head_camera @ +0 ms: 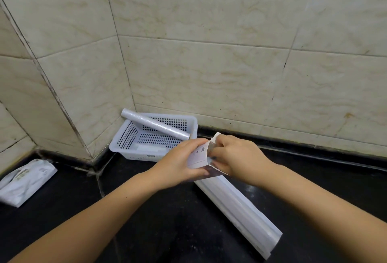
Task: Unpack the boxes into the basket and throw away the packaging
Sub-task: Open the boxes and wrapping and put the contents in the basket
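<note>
We are at the far end of the long white box (236, 206), which lies slantwise on the black desk (167, 227) with its near end toward us and its far end lifted into both hands, just in front of the white basket (134, 149).

The chief risk, as we judge it, is tearing: the end flap (210, 147) is thin card, and a sharp pull from the right hand (234, 155) could rip it off rather than open it. If the box tips while the end is open, the contents could slide out onto the desk instead of into the basket (we cannot see what is inside). A swing of the long box could also knock the roll (155, 124) that rests across the basket, one end propped on the rim by the wall corner.

The left hand (182, 164) is curled closed around the box end, thumb below and fingers (194, 143) over the top, gripping it firmly. The right hand's fingers are pinched closed on the raised flap, the printed face of the box showing between the two hands. An empty-looking white package (25, 181) lies well apart at the left.
</note>
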The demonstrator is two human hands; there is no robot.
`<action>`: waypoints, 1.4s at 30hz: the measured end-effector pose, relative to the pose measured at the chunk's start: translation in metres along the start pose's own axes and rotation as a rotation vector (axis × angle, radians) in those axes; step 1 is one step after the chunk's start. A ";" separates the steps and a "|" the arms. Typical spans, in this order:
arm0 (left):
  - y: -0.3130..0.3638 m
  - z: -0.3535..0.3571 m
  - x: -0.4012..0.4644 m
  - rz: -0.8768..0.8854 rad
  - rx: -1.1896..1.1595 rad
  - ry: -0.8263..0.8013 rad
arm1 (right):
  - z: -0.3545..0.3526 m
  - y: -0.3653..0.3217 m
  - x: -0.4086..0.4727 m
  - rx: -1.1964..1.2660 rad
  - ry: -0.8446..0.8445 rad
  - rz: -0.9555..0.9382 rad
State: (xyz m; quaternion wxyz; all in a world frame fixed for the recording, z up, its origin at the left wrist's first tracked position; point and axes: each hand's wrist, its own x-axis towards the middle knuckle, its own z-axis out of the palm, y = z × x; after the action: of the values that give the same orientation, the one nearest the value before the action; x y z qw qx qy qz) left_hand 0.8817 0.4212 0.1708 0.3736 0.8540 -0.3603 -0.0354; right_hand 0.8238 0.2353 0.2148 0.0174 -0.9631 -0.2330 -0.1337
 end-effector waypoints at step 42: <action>-0.224 -0.010 -0.038 -0.410 0.667 0.002 | 0.200 0.001 0.241 0.372 -0.182 0.243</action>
State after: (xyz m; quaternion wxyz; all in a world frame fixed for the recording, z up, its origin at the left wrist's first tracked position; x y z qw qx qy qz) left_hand 0.9889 0.5553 0.0217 0.0611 0.9829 -0.1733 0.0105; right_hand 1.0805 0.3608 0.0865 0.1895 -0.9723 -0.1365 0.0019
